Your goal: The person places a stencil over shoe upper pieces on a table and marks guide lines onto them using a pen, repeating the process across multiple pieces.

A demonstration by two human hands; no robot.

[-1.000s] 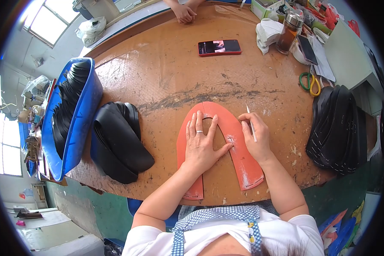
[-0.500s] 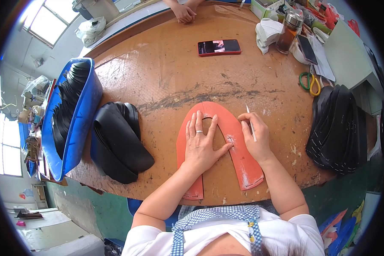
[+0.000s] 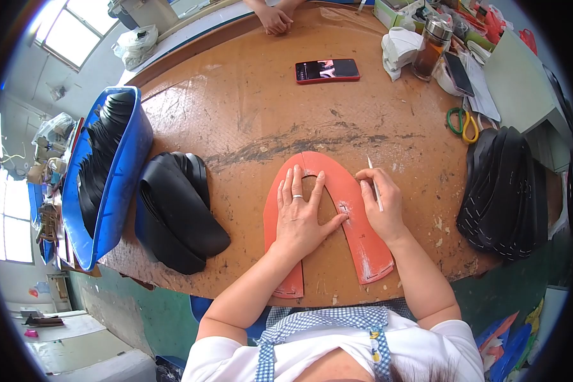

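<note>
A red-orange U-shaped template (image 3: pixel 370 253) lies on the brown table, its curved end away from me. White smudges mark its right leg around a small slot. My left hand (image 3: pixel 299 216) rests flat across the template with fingers spread and a ring on one finger. The thumb reaches over the gap to the right leg, near the slot. Just beyond the template's right edge, my right hand (image 3: pixel 382 204) is closed around a thin white marking pen (image 3: pixel 378 194), its pointed end sticking up and away from me. Whether anything lies under the template is hidden.
Black cut pieces (image 3: pixel 178 216) lie folded at the left, beside a blue bin (image 3: pixel 124 184) of more pieces. Stacked black pieces (image 3: pixel 503 197) sit at the right, near scissors (image 3: pixel 463 125). A phone (image 3: pixel 328 70) and glass bottle (image 3: pixel 433 48) stand farther back. Another person's hands (image 3: pixel 275 19) rest opposite.
Both hands, the template and the pen stay in place. Only the picture on the phone's screen differs slightly.
</note>
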